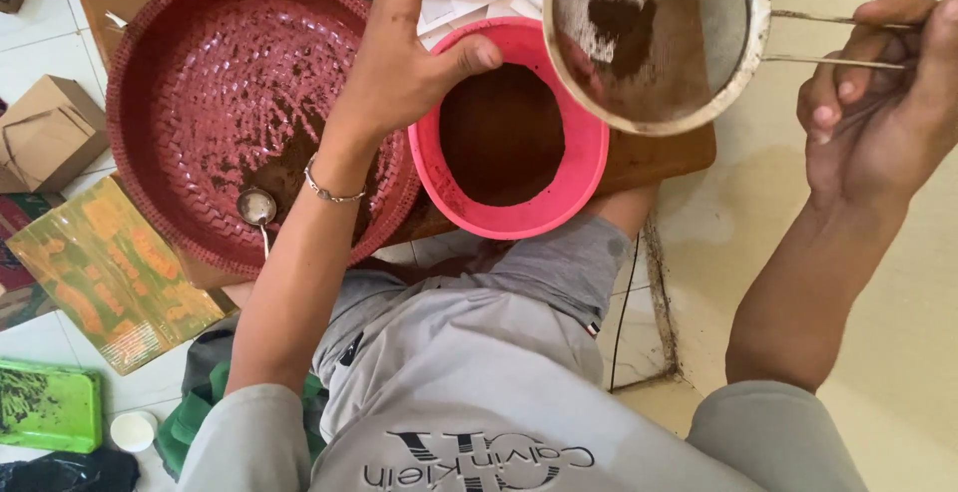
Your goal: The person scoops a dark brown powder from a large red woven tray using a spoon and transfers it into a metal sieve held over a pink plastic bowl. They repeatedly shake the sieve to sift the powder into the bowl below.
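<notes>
My right hand (883,103) grips the wire handle of a round metal sieve (654,38), raised and tilted over the right side of a pink bowl (559,198). A small clump of brown powder clings to the sieve's mesh. Brown powder also fills the bottom of the pink bowl. My left hand (404,53) reaches forward with fingers spread, its thumb resting at the bowl's upper left rim. A thin bracelet circles that wrist.
A large red woven tray (200,83) with powder traces and a metal spoon (257,209) lies left of the bowl, both on a wooden board (659,158). Cardboard box (45,133), yellow-green package (110,272) and green tray (50,402) sit on the tiled floor at left.
</notes>
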